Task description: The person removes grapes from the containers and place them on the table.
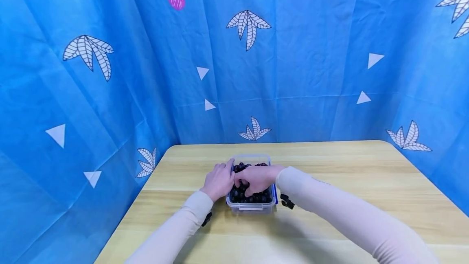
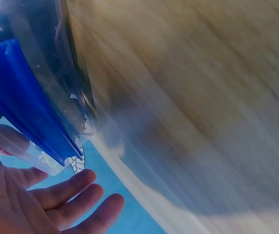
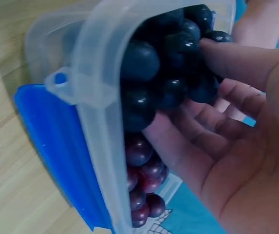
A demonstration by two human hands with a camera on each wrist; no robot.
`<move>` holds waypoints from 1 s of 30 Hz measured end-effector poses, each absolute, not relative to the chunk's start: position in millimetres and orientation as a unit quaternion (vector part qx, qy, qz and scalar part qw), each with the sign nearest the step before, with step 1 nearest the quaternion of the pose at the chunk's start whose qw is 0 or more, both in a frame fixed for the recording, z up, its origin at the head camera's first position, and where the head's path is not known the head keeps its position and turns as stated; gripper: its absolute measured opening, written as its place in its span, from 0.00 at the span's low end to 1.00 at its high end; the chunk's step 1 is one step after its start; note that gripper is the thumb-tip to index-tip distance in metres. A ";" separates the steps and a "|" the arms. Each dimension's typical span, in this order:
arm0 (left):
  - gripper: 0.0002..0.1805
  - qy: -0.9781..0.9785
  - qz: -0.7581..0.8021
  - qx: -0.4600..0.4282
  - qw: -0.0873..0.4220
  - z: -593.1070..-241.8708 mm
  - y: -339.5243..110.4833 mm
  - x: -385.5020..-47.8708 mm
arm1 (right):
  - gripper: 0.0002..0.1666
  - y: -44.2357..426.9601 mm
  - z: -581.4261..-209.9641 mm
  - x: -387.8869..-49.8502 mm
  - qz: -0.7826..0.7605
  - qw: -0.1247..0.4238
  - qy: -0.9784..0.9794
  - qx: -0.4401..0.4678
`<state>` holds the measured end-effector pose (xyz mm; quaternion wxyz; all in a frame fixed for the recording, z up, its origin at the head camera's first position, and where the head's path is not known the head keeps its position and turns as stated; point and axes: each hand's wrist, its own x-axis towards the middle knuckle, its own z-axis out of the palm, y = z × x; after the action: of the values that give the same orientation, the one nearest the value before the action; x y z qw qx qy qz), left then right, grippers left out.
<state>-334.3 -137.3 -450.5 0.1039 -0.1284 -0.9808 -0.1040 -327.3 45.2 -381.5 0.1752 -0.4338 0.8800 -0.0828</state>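
Note:
A clear plastic container (image 1: 250, 206) with blue side latches sits on the table. Dark grapes (image 1: 238, 194) fill its near part, and reddish grapes (image 3: 151, 168) lie toward its far end. My right hand (image 1: 255, 179) reaches into the container from the right. Its thumb and fingers curl about some dark grapes (image 3: 172, 92) in the right wrist view; how many they hold is unclear. My left hand (image 1: 219, 181) rests at the left rim, beside a blue latch (image 2: 25, 97). Several of its fingers extend loosely outside the wall in the left wrist view.
The light wooden table (image 1: 348, 182) extends on both sides of the container. A blue patterned curtain (image 1: 311, 72) hangs behind the table and along its sides. The right blue latch (image 3: 61, 151) hangs folded outward from the container.

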 end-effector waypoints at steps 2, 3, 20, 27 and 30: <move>0.29 -0.980 -0.108 -0.129 0.104 -449.4 -138.2 -334.3 | 0.20 45.6 -382.4 -327.4 -0.085 0.170 0.878 -0.440; 0.29 -0.980 -0.109 -0.128 0.102 -449.1 -138.6 -334.4 | 0.21 45.8 -383.0 -327.5 -0.084 0.169 0.877 -0.441; 0.28 -0.979 -0.132 -0.121 0.097 -447.9 -136.5 -333.0 | 0.12 50.7 -379.2 -324.1 -0.105 0.158 0.868 -0.460; 0.27 -0.978 -0.127 -0.127 0.109 -447.1 -137.0 -333.2 | 0.13 56.3 -373.9 -323.1 -0.132 0.142 0.868 -0.457; 0.27 -0.976 -0.128 -0.132 0.113 -447.4 -137.8 -332.8 | 0.13 59.2 -371.7 -321.4 -0.143 0.135 0.865 -0.461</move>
<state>-332.8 -137.8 -447.4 0.1127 -0.1321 -0.9765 -0.1280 -321.4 59.2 -371.7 0.1347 -0.4614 0.8651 -0.1432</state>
